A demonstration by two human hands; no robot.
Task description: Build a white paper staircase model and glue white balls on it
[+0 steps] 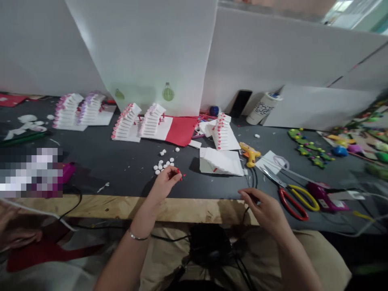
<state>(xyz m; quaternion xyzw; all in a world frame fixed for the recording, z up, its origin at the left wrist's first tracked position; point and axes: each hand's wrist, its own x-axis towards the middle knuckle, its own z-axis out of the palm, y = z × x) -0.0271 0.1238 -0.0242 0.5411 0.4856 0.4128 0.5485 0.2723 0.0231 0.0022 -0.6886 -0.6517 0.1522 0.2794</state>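
Observation:
Over the dark table, my left hand (166, 180) is closed in a pinch on a small red piece (179, 174), partly hidden by the fingers. Right beside that hand lies a loose group of small white discs (162, 166). My right hand (262, 206) hovers over the front wooden edge, fingers loosely bent and nothing visible in them. Between and beyond both hands rests a stack of white cards (222, 161) with a small red mark. Behind it stands a stepped white paper piece with red dots (222, 131). A yellow glue gun (250, 154) lies to its right.
Scissors with red and yellow handles (292, 200) and a purple glue gun (325, 197) lie at right. More stepped pieces (125, 123), a red sheet (182, 130), a phone (241, 103) and a white cup (263, 109) line the back. Another person's hand (21, 238) shows at far left.

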